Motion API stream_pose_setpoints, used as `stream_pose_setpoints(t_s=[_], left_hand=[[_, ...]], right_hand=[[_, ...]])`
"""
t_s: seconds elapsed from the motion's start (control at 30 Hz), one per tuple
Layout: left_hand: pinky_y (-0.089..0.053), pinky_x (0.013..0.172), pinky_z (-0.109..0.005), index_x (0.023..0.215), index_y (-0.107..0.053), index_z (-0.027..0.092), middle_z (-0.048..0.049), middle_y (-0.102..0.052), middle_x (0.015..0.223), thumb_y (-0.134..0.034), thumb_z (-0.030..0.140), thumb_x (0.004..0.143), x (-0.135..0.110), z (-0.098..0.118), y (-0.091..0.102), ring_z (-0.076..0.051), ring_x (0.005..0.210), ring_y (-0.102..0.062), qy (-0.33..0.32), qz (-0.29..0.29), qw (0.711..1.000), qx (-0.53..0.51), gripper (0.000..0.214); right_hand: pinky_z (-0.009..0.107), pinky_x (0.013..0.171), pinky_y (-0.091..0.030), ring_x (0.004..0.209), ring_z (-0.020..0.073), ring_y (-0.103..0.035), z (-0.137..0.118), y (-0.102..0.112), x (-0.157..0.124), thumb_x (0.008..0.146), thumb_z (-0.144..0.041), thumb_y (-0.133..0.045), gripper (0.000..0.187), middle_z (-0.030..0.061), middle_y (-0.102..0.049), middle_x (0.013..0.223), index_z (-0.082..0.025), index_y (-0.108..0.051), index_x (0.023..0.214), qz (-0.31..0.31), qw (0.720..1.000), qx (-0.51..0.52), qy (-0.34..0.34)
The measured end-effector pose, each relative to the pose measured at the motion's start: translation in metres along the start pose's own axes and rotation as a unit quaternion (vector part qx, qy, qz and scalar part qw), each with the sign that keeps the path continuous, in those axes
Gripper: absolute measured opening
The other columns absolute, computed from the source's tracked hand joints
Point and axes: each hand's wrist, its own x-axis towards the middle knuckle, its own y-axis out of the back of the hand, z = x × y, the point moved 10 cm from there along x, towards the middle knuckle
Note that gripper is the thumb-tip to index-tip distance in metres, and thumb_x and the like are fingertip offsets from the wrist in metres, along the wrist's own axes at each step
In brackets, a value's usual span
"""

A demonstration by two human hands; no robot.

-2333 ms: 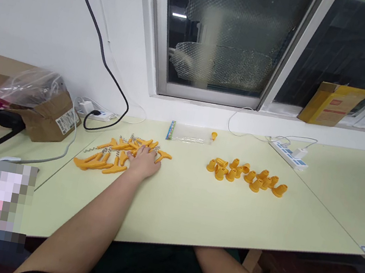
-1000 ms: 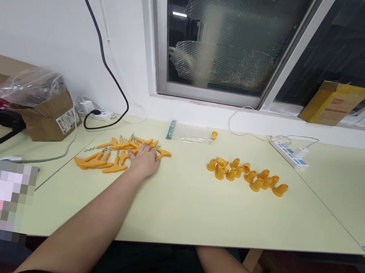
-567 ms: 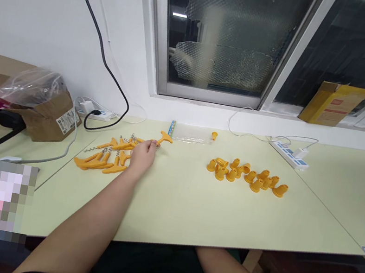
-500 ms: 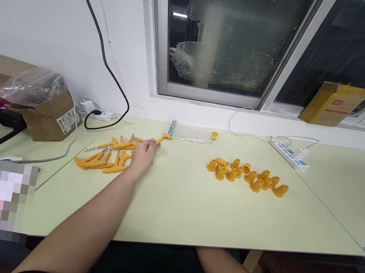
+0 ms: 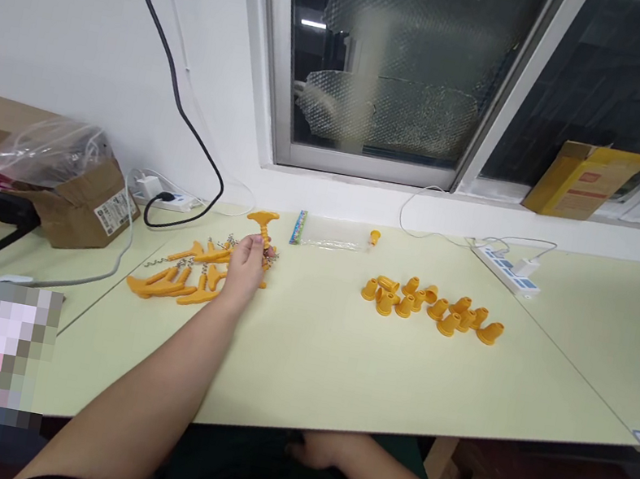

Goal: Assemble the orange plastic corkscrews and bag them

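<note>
My left hand (image 5: 247, 261) pinches a yellow T-handled corkscrew (image 5: 263, 220), its crossbar upward above the fingers. Around and below that hand lies a pile of similar yellow corkscrews (image 5: 163, 286) with metal spirals, some partly hidden behind the hand. My right hand (image 5: 321, 446) is low in front of my body, just beyond the table's near edge; its fingers are in shadow and their pose is unclear. Several yellow cone-shaped caps (image 5: 405, 306) stand or lie in a group on the right half of the table.
A clear plastic bag (image 5: 333, 234) with a coloured header lies near the wall, one yellow cap (image 5: 374, 237) at its end. Power strips (image 5: 506, 268) with cables sit along the back. An opened cardboard box (image 5: 90, 207) stands at left.
The corkscrew in my left hand has turned from pointing rightward to upright, and the hand has shifted slightly left. My right hand has come into view at the table's near edge.
</note>
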Motion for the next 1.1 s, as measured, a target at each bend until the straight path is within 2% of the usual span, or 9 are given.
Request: stream_pose_setpoints(t_s=[0.1,0.17,0.3,0.4,0.5,0.6,0.67,0.8,1.1], left_hand=[[-0.042,0.059,-0.025,0.098,-0.063,0.019,-0.0039,-0.068,0.081,-0.062,0.064,0.089,-0.003,-0.003,-0.013,-0.012,0.063,-0.055,0.011,-0.035,0.999,-0.033,0.046],[-0.042,0.059,-0.025,0.1,-0.063,0.018,-0.0048,-0.07,0.081,-0.066,0.065,0.086,-0.007,-0.002,-0.021,-0.012,0.061,-0.055,0.014,-0.058,0.998,-0.031,0.049],[-0.044,0.063,-0.027,0.102,-0.068,0.018,-0.0066,-0.074,0.085,-0.069,0.06,0.085,-0.019,0.003,-0.036,-0.016,0.069,-0.062,-0.006,-0.123,0.989,0.08,0.045],[-0.047,0.07,-0.031,0.1,-0.072,0.021,-0.0051,-0.075,0.088,-0.066,0.052,0.089,-0.029,0.009,-0.05,-0.02,0.079,-0.066,-0.069,-0.191,0.958,0.202,0.034],[-0.047,0.079,-0.036,0.098,-0.074,0.023,-0.005,-0.074,0.091,-0.065,0.047,0.09,-0.042,0.012,-0.069,-0.024,0.089,-0.065,-0.141,-0.272,0.906,0.291,0.026],[-0.048,0.086,-0.039,0.095,-0.074,0.023,-0.0072,-0.072,0.098,-0.066,0.043,0.09,-0.053,0.009,-0.081,-0.026,0.098,-0.064,-0.169,-0.327,0.872,0.322,0.022],[-0.048,0.088,-0.04,0.091,-0.074,0.023,-0.0087,-0.069,0.101,-0.067,0.04,0.089,-0.059,0.008,-0.086,-0.027,0.101,-0.063,-0.171,-0.346,0.862,0.33,0.019],[-0.048,0.092,-0.041,0.089,-0.075,0.022,-0.0088,-0.067,0.099,-0.072,0.038,0.086,-0.071,0.006,-0.097,-0.027,0.1,-0.063,-0.172,-0.382,0.848,0.325,0.016],[-0.047,0.091,-0.042,0.086,-0.076,0.024,-0.0056,-0.073,0.089,-0.075,0.034,0.083,-0.087,0.005,-0.118,-0.027,0.101,-0.061,-0.195,-0.422,0.835,0.294,0.01]], right_hand=[[0.042,0.087,-0.055,0.108,0.0337,-0.069,-0.02,-0.012,-0.011,0.092,-0.041,-0.062,0.041,0.0111,-0.073,0.12,-0.022,-0.068,0.129,-0.068,0.997,0.005,0.024],[0.037,0.087,-0.053,0.108,0.0296,-0.069,-0.05,-0.001,-0.027,0.095,-0.038,-0.056,0.039,0.0102,-0.072,0.123,-0.022,-0.068,0.129,-0.065,0.993,0.021,0.092],[0.03,0.093,-0.051,0.11,0.0232,-0.067,-0.105,0.054,-0.08,0.097,-0.039,-0.06,0.035,0.0085,-0.071,0.119,-0.02,-0.068,0.125,-0.012,0.968,0.056,0.244],[0.028,0.093,-0.051,0.105,0.0195,-0.066,-0.113,0.12,-0.119,0.099,-0.041,-0.061,0.034,0.007,-0.07,0.114,-0.021,-0.065,0.126,0.074,0.938,0.116,0.319],[0.035,0.095,-0.049,0.105,0.0219,-0.064,-0.066,0.205,-0.132,0.097,-0.032,-0.063,0.022,0.0069,-0.07,0.112,-0.024,-0.065,0.117,0.273,0.932,0.09,0.222],[0.045,0.096,-0.042,0.104,0.0282,-0.059,0.0,0.28,-0.137,0.096,-0.031,-0.06,0.014,0.0097,-0.07,0.106,-0.022,-0.067,0.103,0.475,0.879,-0.027,0.034],[0.051,0.096,-0.036,0.111,0.0351,-0.053,0.043,0.309,-0.129,0.091,-0.032,-0.063,0.015,0.0112,-0.07,0.109,-0.022,-0.069,0.101,0.512,0.846,-0.087,-0.119],[0.051,0.094,-0.031,0.112,0.0362,-0.051,0.093,0.319,-0.088,0.082,-0.035,-0.071,0.022,0.0101,-0.072,0.104,-0.024,-0.072,0.101,0.432,0.862,-0.104,-0.242],[0.047,0.088,-0.028,0.103,0.0332,-0.055,0.108,0.289,-0.049,0.082,-0.024,-0.067,0.018,0.0112,-0.074,0.085,-0.023,-0.073,0.098,0.415,0.869,-0.116,-0.243]])
